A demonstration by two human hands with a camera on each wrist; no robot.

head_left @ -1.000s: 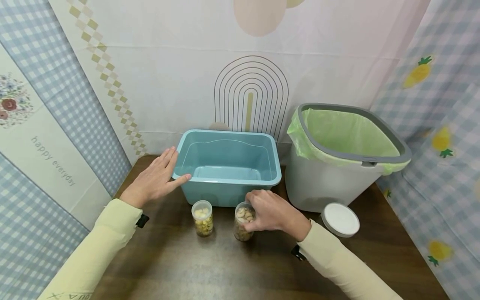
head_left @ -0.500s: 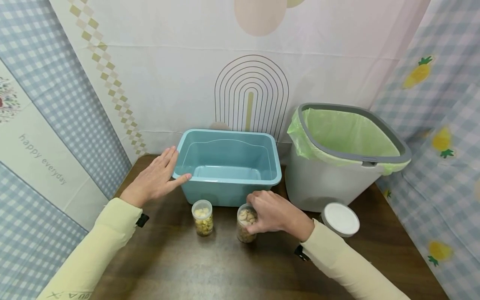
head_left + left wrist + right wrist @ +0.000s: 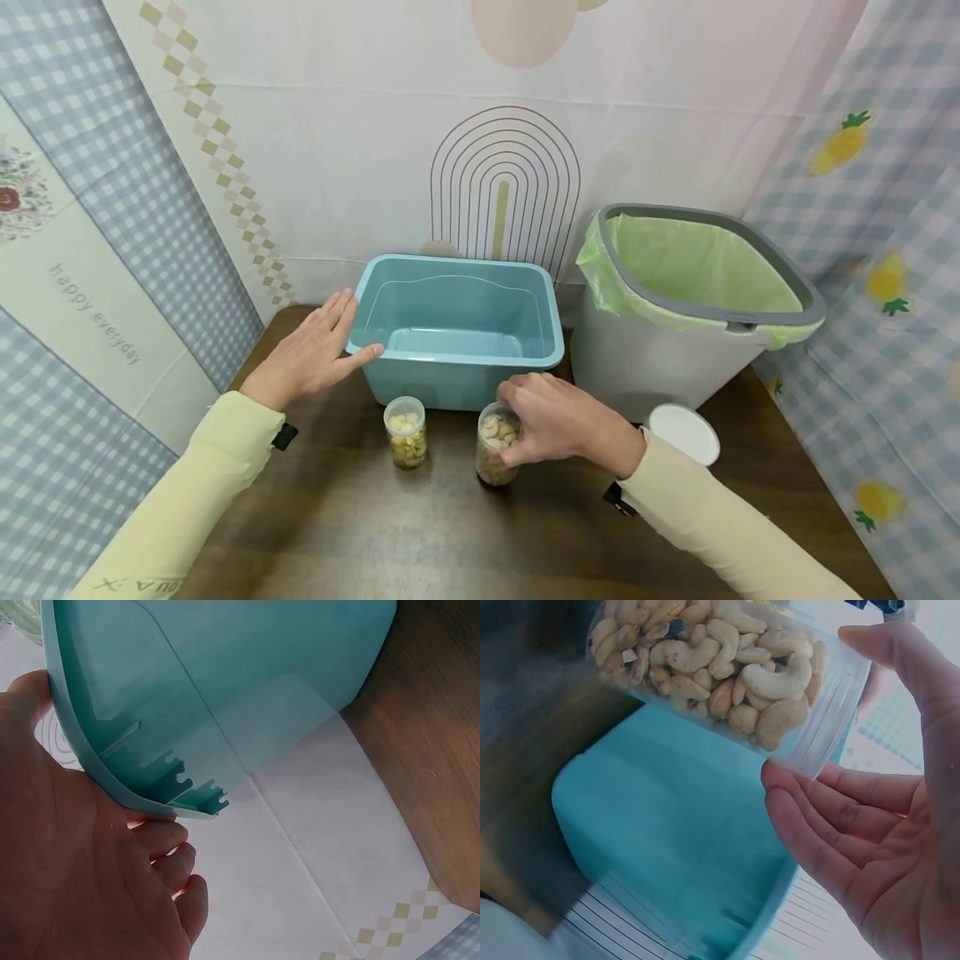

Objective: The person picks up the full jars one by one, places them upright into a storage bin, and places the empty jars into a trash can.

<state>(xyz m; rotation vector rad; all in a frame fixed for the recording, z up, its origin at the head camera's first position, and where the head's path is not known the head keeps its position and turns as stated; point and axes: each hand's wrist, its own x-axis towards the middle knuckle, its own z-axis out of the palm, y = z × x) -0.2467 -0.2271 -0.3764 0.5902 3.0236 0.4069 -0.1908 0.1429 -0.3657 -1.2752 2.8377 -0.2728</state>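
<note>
A clear jar of cashews (image 3: 497,457) stands in front of the blue tub (image 3: 450,362). My right hand (image 3: 558,417) pinches its top between thumb and fingers, as the right wrist view also shows with the cashews (image 3: 727,664) through the wall. To its left stands a second clear jar (image 3: 407,437), with yellow pieces inside and pale ones on top. At the tub's left front corner, my left hand (image 3: 303,354) rests with straight fingers along the rim. The left wrist view has the tub's rim (image 3: 79,750) between thumb and fingers.
Right of the tub stands a grey bin (image 3: 645,367) lined with a green bag (image 3: 697,258). A round white lid (image 3: 684,433) lies at the bin's foot, partly behind the right sleeve. A patterned cloth (image 3: 337,167) hangs behind the dark wooden table (image 3: 390,542).
My right hand and the cashew jar have shifted slightly to the right. The left hand, the tub and the other jar keep their places.
</note>
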